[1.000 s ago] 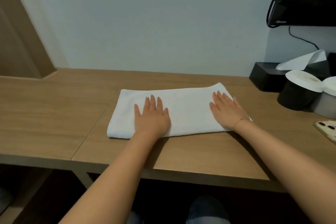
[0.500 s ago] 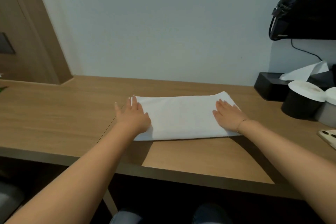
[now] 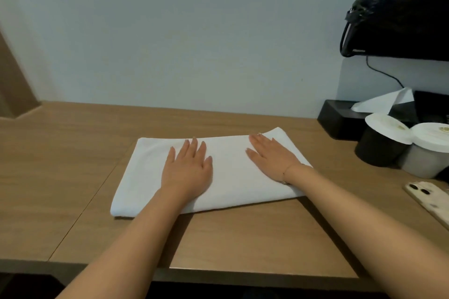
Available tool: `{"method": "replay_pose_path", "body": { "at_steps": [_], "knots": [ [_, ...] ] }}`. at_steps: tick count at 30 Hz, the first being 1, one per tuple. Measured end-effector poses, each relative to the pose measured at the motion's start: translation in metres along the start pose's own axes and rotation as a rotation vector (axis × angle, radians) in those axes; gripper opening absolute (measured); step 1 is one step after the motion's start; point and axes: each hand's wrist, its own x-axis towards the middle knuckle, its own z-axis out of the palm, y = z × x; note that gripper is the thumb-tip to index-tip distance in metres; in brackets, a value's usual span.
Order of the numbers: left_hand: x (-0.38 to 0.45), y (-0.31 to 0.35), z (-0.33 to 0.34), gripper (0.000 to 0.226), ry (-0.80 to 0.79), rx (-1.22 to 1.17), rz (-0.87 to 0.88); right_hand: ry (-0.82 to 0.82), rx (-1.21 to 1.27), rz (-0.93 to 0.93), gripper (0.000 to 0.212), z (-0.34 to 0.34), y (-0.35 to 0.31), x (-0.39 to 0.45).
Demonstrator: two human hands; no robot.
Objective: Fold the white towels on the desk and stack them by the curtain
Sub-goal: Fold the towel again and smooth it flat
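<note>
White towel on a tan wood-grain desk.

Light wood desk: folded white towel frame centre; black box, 2 lidded cups, phone at right.

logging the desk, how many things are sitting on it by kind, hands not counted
white towel: 1
black tissue box: 1
lidded cups: 2, one black, one grey
phone: 1
total: 5
</note>
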Motion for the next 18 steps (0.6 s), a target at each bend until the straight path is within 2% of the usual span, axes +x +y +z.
{"method": "replay_pose_path", "body": {
  "at_steps": [4, 9, 12, 18],
  "knots": [
    [0.002, -0.001, 0.004, 0.057, 0.019, 0.001, -0.007, -0.005, -0.001, 0.097, 0.058, -0.011, 0.031, -0.011],
    [0.001, -0.005, 0.0, 0.06, 0.004, 0.014, -0.007, 0.014, -0.019, 0.111, 0.059, -0.007, 0.043, -0.01],
    [-0.005, -0.025, -0.005, 0.059, -0.004, 0.022, -0.003, 0.019, -0.016, 0.111, 0.059, -0.006, 0.045, -0.008],
    [-0.011, -0.072, -0.021, 0.058, -0.027, 0.065, -0.122, 0.011, -0.03, 0.126, 0.059, -0.005, 0.04, -0.008]
  ]
}}
